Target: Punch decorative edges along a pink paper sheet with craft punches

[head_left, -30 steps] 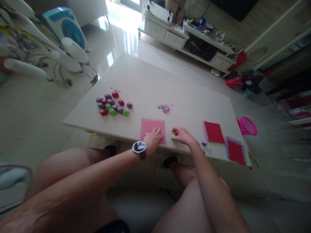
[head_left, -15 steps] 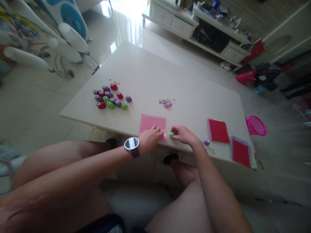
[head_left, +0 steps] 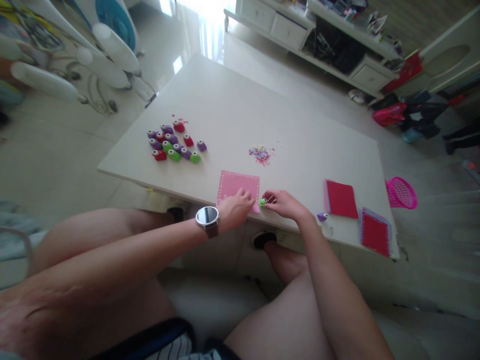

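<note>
The right grip (head_left: 282, 203) is narrowed on a green punch (head_left: 262, 203), thumb and bent fingers around its body. It holds the punch from the 3 o'clock side, presumably so that its front faces the paper. That thing is right by the 3 to 4 o'clock edge of a pink sheet (head_left: 233, 181); whether the edge is in its slot is too small to tell. The left grip (head_left: 237, 205) grasps nothing: its spread fingers lie flat on the near part of the sheet, probably to stop it slipping. Small pale marks, seemingly cut-outs, line the sheet's borders at 9, 12 and 3 o'clock.

From the sheet outward, a heap of confetti (head_left: 260, 154) lies at 1 o'clock on the bench (head_left: 225, 105), out of the way of both arms. At 10 o'clock stands a cluster of punches (head_left: 173, 145), red, purple and green, perhaps set aside to leave working room; a few red bits (head_left: 180, 120) lie beyond it. Toward 3 to 4 o'clock, a lone purple punch (head_left: 321, 216) sits within easy reach. Past it are a red stack (head_left: 342, 199) at 3 o'clock and a red bordered sheet (head_left: 375, 232) nearer 4, apparently kept apart as separate piles.
</note>
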Demonstrator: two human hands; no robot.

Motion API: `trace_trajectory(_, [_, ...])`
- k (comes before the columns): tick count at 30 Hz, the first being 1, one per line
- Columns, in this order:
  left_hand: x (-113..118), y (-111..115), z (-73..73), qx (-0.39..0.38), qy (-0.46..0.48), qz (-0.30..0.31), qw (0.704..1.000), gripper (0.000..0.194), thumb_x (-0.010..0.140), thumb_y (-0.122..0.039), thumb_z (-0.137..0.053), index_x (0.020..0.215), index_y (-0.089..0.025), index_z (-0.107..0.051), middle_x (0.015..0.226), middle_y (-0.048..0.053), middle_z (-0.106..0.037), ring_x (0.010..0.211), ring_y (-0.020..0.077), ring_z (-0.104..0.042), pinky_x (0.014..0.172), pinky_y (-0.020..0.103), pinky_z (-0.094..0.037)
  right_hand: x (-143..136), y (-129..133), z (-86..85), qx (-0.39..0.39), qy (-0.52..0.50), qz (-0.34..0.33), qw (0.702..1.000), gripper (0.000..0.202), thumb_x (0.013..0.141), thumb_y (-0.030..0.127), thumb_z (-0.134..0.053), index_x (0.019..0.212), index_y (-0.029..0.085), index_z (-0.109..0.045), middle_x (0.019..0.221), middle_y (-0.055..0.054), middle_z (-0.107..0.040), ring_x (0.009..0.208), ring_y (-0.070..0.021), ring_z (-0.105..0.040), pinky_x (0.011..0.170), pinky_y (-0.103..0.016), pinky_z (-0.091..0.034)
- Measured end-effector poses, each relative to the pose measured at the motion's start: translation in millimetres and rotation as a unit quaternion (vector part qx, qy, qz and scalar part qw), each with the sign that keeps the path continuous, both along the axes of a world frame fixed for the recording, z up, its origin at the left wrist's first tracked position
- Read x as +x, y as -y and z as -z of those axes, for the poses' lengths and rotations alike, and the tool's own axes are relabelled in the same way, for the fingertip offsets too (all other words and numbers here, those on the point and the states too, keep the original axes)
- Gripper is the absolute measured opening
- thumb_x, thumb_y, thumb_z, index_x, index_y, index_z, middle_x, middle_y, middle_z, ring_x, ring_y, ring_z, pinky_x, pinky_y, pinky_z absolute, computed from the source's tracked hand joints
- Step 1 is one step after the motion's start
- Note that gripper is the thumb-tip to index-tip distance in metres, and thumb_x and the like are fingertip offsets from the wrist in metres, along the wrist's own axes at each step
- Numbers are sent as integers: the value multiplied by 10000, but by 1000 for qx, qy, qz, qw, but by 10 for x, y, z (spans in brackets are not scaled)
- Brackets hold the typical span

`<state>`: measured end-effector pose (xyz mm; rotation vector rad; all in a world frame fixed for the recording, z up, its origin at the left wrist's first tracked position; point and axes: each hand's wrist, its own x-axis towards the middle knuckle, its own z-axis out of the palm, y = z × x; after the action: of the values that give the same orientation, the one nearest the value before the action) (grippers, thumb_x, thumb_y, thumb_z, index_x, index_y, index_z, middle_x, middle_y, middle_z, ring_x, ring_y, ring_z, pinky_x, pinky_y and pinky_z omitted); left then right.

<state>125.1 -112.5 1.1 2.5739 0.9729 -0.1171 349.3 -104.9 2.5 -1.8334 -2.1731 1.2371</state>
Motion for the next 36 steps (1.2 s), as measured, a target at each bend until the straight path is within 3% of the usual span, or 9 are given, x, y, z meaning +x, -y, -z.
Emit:
trace_trajectory(16, [20,5,-109,1,-20,10,1000,306,968,-105,-429,1226,-109,-593,1244,186,-563,1182,294,-523,860,404,-601,-66,-12,-73,0,16,-19,1000,144,865,104,-662,985,164,-713,918,-40,-748,837,-148,-666,749,-215,-484])
trace_trajectory(27, [19,8,-41,8,-14,9,1000,327,970,-101,-425,1248,-106,-596,1255,190,-561,1205,304,-511,826,391,-605,-58,-20,-104,-3,28,-24,999,154,884,121,-648,1015,172,-710,982,-53,-760,871,-161,-671,766,-228,-481])
trace_trajectory(36, [24,2,-83,-6,-21,9,1000,325,974,-120,-441,1259,-104,-596,1265,192,-550,1214,306,-504,864,396,-585,-63,-17,-107,-12,26,-24,999,160,890,122,-641,1026,174,-707,989,-50,-759,878,-159,-677,774,-221,-487])
